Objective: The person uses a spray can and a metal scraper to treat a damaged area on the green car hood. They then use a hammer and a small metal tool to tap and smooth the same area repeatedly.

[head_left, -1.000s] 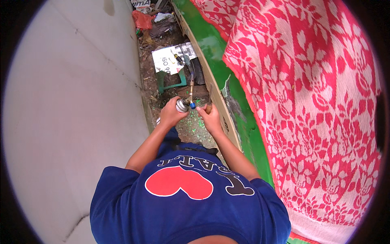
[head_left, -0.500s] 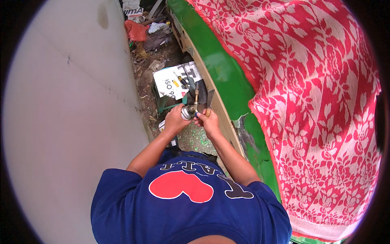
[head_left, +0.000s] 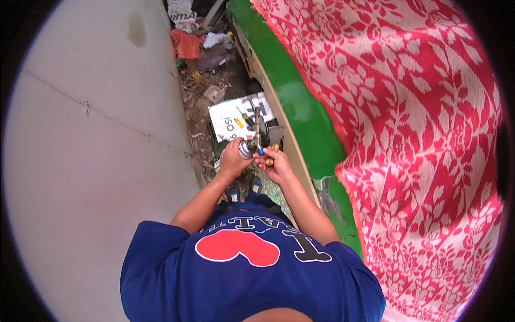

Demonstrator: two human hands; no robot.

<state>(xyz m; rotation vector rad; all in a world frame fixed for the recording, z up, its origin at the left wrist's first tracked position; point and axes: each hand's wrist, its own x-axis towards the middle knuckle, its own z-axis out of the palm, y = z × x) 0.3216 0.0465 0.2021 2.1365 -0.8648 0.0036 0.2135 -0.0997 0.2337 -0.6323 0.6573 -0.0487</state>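
Note:
My left hand (head_left: 230,162) is closed around the metal top of a gas torch's canister (head_left: 246,149). The torch's brass nozzle (head_left: 258,122) points away from me, and a blue knob (head_left: 260,151) sits at its near end. My right hand (head_left: 280,168) grips the wooden handle (head_left: 270,161) of a scraper, whose flat grey blade (head_left: 276,132) sticks out ahead. Its thumb and fingertips are close beside the blue knob; whether they touch it I cannot tell. No flame shows at the nozzle.
Ahead lies a white printed board (head_left: 228,122) with a yellow-and-black tool (head_left: 248,119) on it. A pale wall (head_left: 107,177) rises on my left. On my right runs a green panel (head_left: 300,112), partly under a red-and-white floral cloth (head_left: 413,134). Rubbish with a red bag (head_left: 185,44) lies farther off.
The scraper has turned in my right hand, so its blade and handle show more fully. My view has shifted slightly, and my feet now show below the hands. The left hand keeps its grip.

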